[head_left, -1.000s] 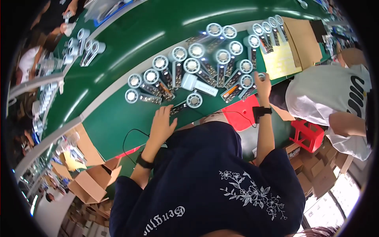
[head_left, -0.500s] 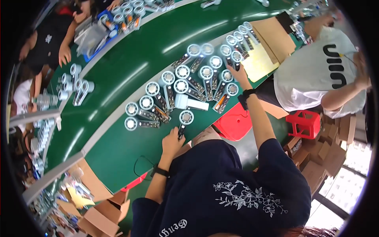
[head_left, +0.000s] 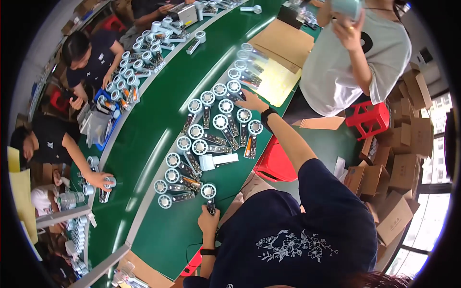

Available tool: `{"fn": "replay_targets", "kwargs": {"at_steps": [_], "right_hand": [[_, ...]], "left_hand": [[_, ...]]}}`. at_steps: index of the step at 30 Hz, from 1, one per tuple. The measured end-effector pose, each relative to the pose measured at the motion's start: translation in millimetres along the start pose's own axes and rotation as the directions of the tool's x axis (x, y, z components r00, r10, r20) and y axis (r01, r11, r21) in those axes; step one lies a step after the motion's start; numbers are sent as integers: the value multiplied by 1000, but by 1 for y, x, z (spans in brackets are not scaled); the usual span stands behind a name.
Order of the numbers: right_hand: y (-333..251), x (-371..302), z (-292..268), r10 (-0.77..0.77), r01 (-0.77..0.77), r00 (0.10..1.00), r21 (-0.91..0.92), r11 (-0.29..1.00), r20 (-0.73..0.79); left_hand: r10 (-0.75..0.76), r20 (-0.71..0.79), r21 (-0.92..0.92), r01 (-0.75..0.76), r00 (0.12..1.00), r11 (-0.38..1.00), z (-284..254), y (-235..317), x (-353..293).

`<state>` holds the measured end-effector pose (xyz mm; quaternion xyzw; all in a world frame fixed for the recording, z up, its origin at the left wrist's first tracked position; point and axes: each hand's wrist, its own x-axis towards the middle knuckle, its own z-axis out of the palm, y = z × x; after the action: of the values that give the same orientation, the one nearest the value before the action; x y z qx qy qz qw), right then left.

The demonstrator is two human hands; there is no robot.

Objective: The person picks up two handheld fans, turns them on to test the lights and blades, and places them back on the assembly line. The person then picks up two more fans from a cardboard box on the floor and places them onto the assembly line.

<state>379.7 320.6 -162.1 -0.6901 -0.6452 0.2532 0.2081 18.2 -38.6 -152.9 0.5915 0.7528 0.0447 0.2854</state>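
Observation:
Several small handheld fans (head_left: 220, 121) with round white heads and dark handles lie in rows on the green table (head_left: 158, 115). My left hand (head_left: 209, 223) grips the handle end of the nearest fan (head_left: 209, 192), which lies at the near end of the rows. My right hand (head_left: 250, 101), with a black watch on the wrist, reaches out with fingers spread. Its fingertips touch a fan (head_left: 234, 87) at the far end of the rows. A white fan (head_left: 218, 161) lies across the middle of the group.
A person in a grey shirt (head_left: 350, 57) sits at the right by a red stool (head_left: 367, 117). A second red stool (head_left: 276, 161) stands under my right arm. Cardboard boxes (head_left: 398, 168) pile up at right. Other workers' hands (head_left: 101, 180) handle fans across the table. A cardboard sheet (head_left: 285, 43) lies at the far end.
The view has swung and tilted, so the fan rows now run diagonally. My left hand stays on the near fan and my right hand stays at the far end of the rows.

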Motion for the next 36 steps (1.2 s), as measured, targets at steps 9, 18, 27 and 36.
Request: {"fn": "replay_targets", "kwargs": {"at_steps": [9,18,27,36], "right_hand": [[-34,-150,-115,345,94,498,445,891,-796],[58,-368,-4,351,-474,750,85,876,560],[38,-394,9,293,-444,843,277,852,452],[81,-449,-28,373,-471,849,216,855,373]], "left_hand": [[-15,-95,-722,-59,995,689,4,-28,-16],[21,-20,-475,-28,1000,879,-46,-29,-51],[156,521,-604,233,839,762,-24,-60,-62],[117,692,-381,223,712,898,-1,-19,-61]]}}
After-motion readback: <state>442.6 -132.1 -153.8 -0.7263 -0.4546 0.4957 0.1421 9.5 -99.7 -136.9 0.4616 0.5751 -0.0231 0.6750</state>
